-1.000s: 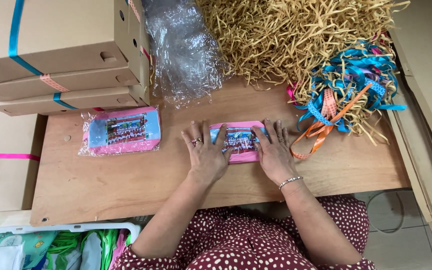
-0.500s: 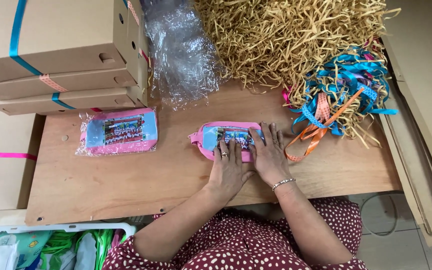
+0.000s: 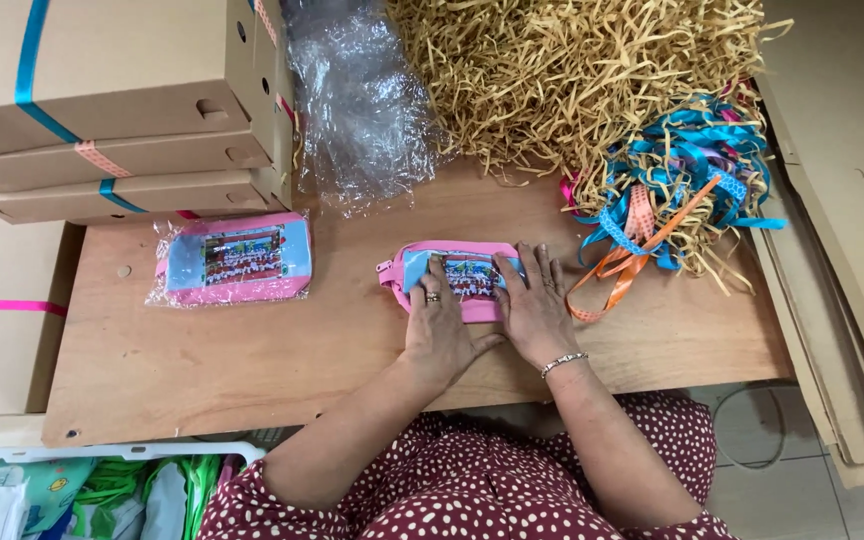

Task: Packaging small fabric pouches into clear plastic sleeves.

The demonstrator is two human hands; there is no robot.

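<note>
The pink pencil case (image 3: 457,277) is showing a smooth, slightly glossy plastic face. Left of it, the wrapped pencil case (image 3: 235,261) is glinting under crinkled clear film. The wooden board (image 3: 282,350) beneath is looking matt and smooth. Behind the pencil case, shredded paper straw (image 3: 572,70) is looking rough and dry; satin ribbons (image 3: 677,185) to the right are shining; the clear plastic sheet (image 3: 362,100) is gleaming beside matt cardboard boxes (image 3: 112,90).

You have open wooden table (image 3: 252,350) at lower left and centre. Stacked cardboard boxes (image 3: 102,110) block the upper left; shredded paper (image 3: 572,80) and tangled ribbons (image 3: 672,190) crowd the upper right.
</note>
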